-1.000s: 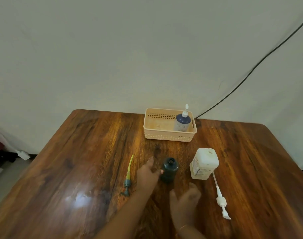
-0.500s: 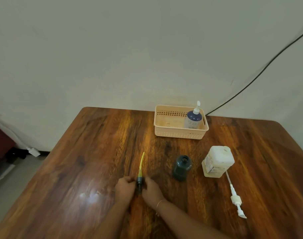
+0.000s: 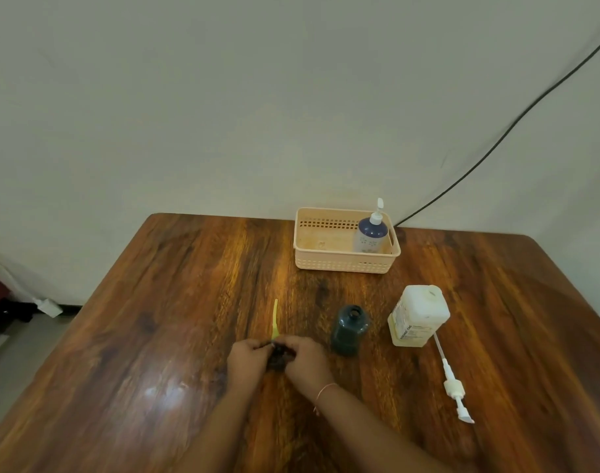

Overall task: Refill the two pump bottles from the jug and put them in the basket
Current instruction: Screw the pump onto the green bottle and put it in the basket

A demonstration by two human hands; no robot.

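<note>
A dark green bottle [image 3: 349, 329] stands uncapped at the table's middle. Left of it, my left hand [image 3: 247, 361] and my right hand [image 3: 305, 361] both grip the dark pump head [image 3: 279, 356], whose yellow tube [image 3: 275, 319] points away from me. The white jug [image 3: 418, 315] stands uncapped to the right of the green bottle. A white pump [image 3: 452, 387] lies on the table in front of the jug. A blue pump bottle [image 3: 372, 233] stands in the right end of the beige basket [image 3: 343, 262].
The wooden table [image 3: 155, 336] ends at a pale wall behind the basket. A black cable [image 3: 496, 141] runs up the wall at the right. A white plug [image 3: 48, 307] lies on the floor to the left.
My left hand left the green bottle and my right hand crossed over; both now hold the dark pump head. The view shifted left.
</note>
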